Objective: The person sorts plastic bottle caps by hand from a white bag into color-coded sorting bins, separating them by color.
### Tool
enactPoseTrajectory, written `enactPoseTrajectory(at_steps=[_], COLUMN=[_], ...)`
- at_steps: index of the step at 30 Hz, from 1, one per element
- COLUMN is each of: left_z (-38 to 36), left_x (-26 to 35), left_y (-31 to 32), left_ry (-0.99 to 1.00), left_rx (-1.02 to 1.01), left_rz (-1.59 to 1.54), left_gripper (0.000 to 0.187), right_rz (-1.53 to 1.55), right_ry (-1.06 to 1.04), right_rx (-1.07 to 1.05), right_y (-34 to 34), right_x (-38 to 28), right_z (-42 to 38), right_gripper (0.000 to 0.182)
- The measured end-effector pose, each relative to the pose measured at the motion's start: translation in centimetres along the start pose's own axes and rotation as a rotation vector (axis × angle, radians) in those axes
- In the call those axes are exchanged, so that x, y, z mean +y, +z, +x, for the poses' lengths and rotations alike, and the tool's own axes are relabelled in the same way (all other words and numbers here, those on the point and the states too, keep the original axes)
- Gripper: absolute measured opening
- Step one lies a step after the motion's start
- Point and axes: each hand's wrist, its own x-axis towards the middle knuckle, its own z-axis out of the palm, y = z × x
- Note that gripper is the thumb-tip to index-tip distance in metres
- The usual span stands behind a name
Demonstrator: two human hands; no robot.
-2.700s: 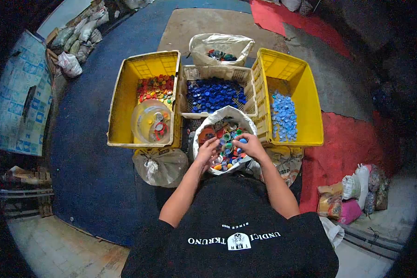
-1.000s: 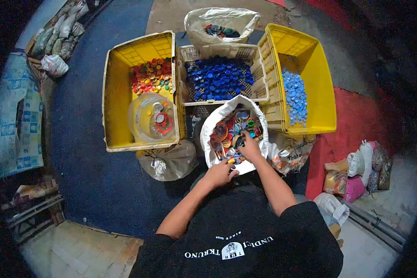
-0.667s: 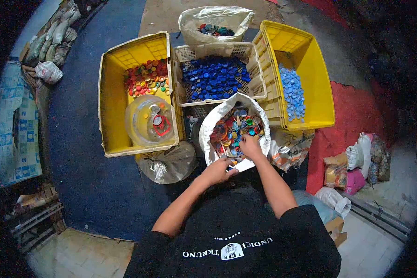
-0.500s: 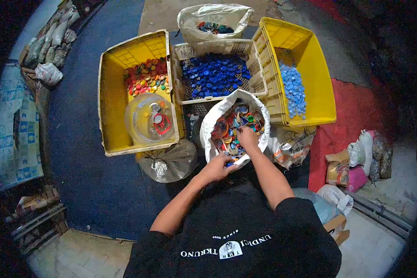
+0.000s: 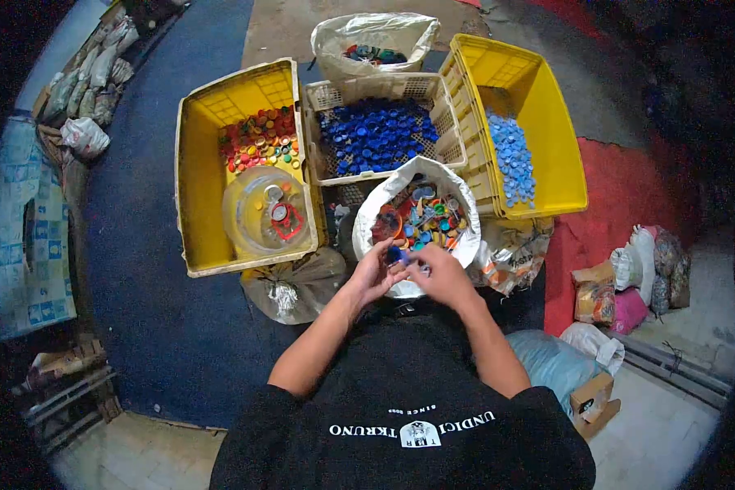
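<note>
Both hands meet over the near rim of a white sack [image 5: 367, 214] of mixed coloured bottle caps [image 5: 433, 216]. My left hand [image 5: 371, 276] is palm up with fingers curled round dark blue bottle caps [image 5: 396, 255]. Against those caps, my right hand [image 5: 443, 276] has its fingers pinched together, slightly blurred; what lies between them is hidden. Beyond the sack, a white crate [image 5: 457, 151] holds dark blue caps [image 5: 376, 135]. The left yellow crate [image 5: 196, 188] contains red and yellow caps [image 5: 257, 135] and a clear round container [image 5: 241, 216]. Light blue caps [image 5: 510, 159] lie in the right yellow crate [image 5: 559, 163].
Another white sack [image 5: 327, 49] with caps stands behind the white crate. Filled bags [image 5: 282, 286] sit below the left crate, and a printed bag [image 5: 514, 257] below the right one. Several bags [image 5: 629, 273] and a cardboard box [image 5: 592, 396] are at the right.
My right hand has come out of the caps in the sack, back towards me, to my left hand. My left hand has turned palm up, with blue caps now showing in it.
</note>
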Motion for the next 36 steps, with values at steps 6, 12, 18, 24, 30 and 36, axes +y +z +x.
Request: enactPoseTrajectory(at_steps=[6,12,18,24,30,36], left_z=[0.0,-2.4,-4.0,-5.0,-4.3,-3.6], left_x=[0.3,1.0,1.3,0.9,-0.3,-1.5], left_y=[-0.2,-0.3,-3.1,-3.6,-3.0,-1.5], left_ry=[-0.007,0.007,0.153,0.204,0.235,0.25], left_rx=[-0.124,0.066,0.107,0.105,0.11,0.111], left_rz=[0.139,0.057,-0.019,-0.131,-0.107,-0.123], left_gripper=[0.025,0.019,0.021,0.021,0.02,0.02], right_rz=[0.031,-0.279,-0.418,-0.46,-0.491,-0.274], right_ry=[0.205,0.424,0.393,0.313,0.386,0.28], right_rx=[0.099,-0.083,0.073,0.189,0.051,0.142], right_y=[-1.0,3.9,5.2,5.4,5.4,4.0], right_x=[1.1,15.7,17.7,18.0,18.2,17.6], right_z=[0.6,5.8,8.0,7.6,7.8,6.4], right_gripper=[0.025,0.026,0.026,0.03,0.029,0.026])
